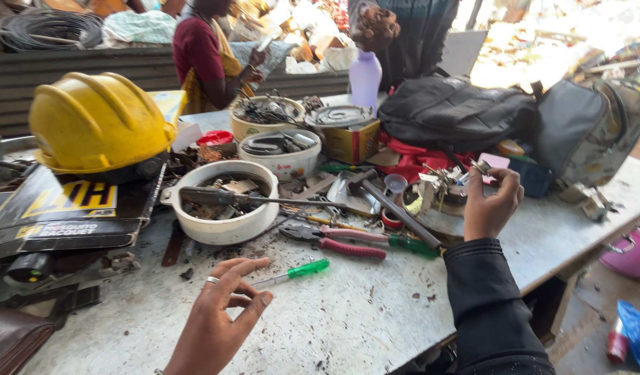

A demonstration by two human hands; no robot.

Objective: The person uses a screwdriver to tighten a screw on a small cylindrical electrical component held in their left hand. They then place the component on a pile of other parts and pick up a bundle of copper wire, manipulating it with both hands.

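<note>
My left hand (219,312) hovers low over the grey worktable (348,319), fingers spread and empty, a ring on one finger. Just beyond its fingertips lies a small green-handled screwdriver (296,271). My right hand (490,201), in a black sleeve, is raised above the table and pinches a small metal piece (480,166) between thumb and fingers. Red-handled pliers (337,242) and a hammer (393,207) lie between the two hands.
A white bowl (226,229) of scrap parts with a long screwdriver across it sits left of centre. A yellow hard hat (97,121) rests on a black box at left. Black and grey bags (514,121) fill the back right. A person in a red top stands behind.
</note>
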